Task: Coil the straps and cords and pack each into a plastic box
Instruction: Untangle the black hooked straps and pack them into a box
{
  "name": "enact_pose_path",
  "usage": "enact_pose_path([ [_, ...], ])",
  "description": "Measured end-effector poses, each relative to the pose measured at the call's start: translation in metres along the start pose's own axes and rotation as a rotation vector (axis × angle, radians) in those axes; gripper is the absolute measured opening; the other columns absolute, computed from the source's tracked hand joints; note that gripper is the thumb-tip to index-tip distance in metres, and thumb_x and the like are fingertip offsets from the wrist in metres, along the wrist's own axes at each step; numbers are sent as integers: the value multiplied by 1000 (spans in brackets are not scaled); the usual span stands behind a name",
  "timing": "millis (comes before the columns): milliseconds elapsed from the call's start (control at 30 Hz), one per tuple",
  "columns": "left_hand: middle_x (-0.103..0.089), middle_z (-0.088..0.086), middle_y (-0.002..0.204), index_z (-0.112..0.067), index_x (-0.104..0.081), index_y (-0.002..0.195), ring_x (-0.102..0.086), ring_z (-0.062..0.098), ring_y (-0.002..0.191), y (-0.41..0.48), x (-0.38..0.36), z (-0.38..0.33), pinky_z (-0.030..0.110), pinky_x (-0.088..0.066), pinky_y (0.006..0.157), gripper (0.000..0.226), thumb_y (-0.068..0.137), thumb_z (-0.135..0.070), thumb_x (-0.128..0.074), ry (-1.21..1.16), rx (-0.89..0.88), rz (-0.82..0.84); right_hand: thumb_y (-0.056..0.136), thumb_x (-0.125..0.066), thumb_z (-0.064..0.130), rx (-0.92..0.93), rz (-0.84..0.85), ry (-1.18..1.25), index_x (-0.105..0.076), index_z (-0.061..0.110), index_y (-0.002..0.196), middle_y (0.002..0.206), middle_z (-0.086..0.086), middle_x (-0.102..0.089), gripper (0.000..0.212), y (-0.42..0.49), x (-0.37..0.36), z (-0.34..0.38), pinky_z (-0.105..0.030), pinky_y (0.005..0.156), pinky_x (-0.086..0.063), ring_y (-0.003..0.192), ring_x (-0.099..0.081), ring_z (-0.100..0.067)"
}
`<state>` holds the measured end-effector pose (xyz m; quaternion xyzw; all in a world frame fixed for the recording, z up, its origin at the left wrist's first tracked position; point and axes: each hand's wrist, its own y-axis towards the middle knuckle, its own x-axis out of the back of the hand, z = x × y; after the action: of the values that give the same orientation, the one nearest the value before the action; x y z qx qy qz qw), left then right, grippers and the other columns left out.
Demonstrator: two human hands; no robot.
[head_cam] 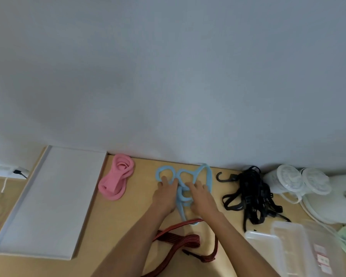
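Smooth tan table (128, 216); flat blue strap (208, 176) in loops; left hand (166, 191), right hand (201, 196) press it, grips apart.

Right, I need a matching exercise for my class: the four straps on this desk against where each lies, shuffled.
Things:
1 pink strap
2 blue strap
3 black straps
4 red strap

Places:
A under the left hand and right hand
B beside the white tray
C nearest the person
D tangled pile right of the hands

Pairs: 1-B, 2-A, 3-D, 4-C
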<state>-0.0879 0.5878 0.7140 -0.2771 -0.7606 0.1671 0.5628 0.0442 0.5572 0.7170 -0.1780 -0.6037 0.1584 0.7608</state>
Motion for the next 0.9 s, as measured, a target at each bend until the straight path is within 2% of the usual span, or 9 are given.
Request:
enact_pose_path([
  [133,-28,15,139,-17,-39,131,-33,32,126,1,11,12,38,-39,95,42,91,-8,-46,99,-42,-180,88,-48,1,72,-141,282,-53,17,128,114,-6,-53,44,5,4,11,-31,81,-47,103,-56,-25],
  [267,-46,7,126,-17,-46,122,-37,28,117,2,27,26,35,-35,91,30,92,-15,-43,-66,-15,-404,82,-52,-5,156,-322,469,-62,10,120,107,-6,-62,41,15,30,29,-7,73,-35,94,-57,-16],
  [367,-60,11,92,-10,-45,106,-52,33,93,-1,50,30,40,-41,72,14,93,-16,-45,-333,-56,-496,87,-58,4,164,-362,652,-59,16,124,102,3,-64,39,15,47,45,-8,74,-36,87,-57,-6],
  [433,-53,3,71,-10,-41,97,-52,28,69,-6,64,29,34,-37,52,6,94,-14,-45,-531,-85,-515,89,-59,9,160,-361,820,-60,23,116,92,17,-62,30,14,53,57,-4,70,-39,80,-57,5],
  [567,-51,1,71,-7,-44,102,-52,20,64,-8,75,36,29,-38,51,15,93,-17,-48,-635,13,-512,89,-61,18,66,-269,887,-57,20,104,77,14,-58,15,25,53,72,-8,56,-39,69,-55,0],
  [667,-57,8,77,-3,-43,102,-61,26,68,-7,69,52,38,-53,57,23,90,-21,-51,-641,141,-368,89,-58,29,-7,-57,695,-49,15,117,93,4,-61,32,38,42,75,-17,62,-40,82,-59,-11],
  [767,-56,11,68,13,-55,99,-62,32,64,-5,59,65,39,-54,60,37,89,-22,-49,-553,180,-268,89,-55,39,-82,84,449,-18,17,148,134,-14,-41,73,42,33,74,-37,93,-43,120,-46,-35],
  [833,-57,11,73,10,-57,103,-59,30,69,-6,57,67,35,-49,62,37,92,-24,-45,-485,191,-223,90,-54,37,-86,110,430,-9,21,151,140,-18,-26,78,42,27,71,-39,98,-41,122,-41,-38],
  [900,-62,17,93,5,-53,108,-62,34,83,-6,56,69,38,-50,71,34,95,-25,-42,-439,197,-163,93,-52,34,-58,145,403,-13,19,150,141,-17,-22,71,41,21,69,-37,93,-45,116,-47,-36],
])
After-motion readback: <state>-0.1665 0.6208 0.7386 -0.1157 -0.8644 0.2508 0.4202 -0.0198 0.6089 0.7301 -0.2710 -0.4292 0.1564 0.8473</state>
